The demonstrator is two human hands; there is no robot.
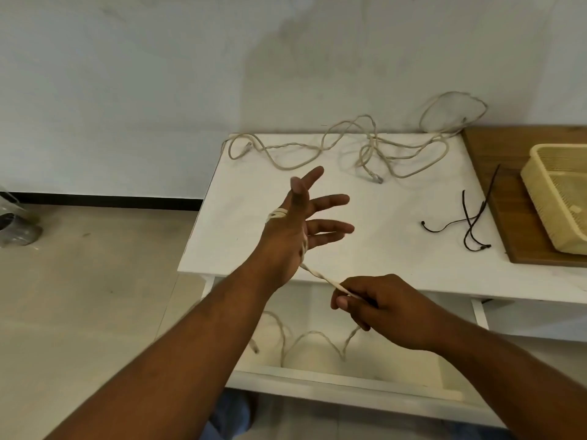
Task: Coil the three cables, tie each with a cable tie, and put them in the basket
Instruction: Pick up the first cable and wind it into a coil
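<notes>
Cable (320,276) looped round left hand (297,236), fingers splayed, not gripping; right hand (381,309) at its 5 o'clock pinches the strand. Basket (540,185) at table's (397,249) 3 o'clock.

You get soft, even, slightly dim light; the white table (397,211) is the brightest area, and the wall (158,90) beyond it reads duller grey. Its edges splay with wide-angle distortion, and fine detail looks smeared.

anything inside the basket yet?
No coil shows in the basket: only its slatted floor and a small pale patch, too blurred to identify. The frame edge cuts off its right part, and the near wall hides some floor.
</notes>
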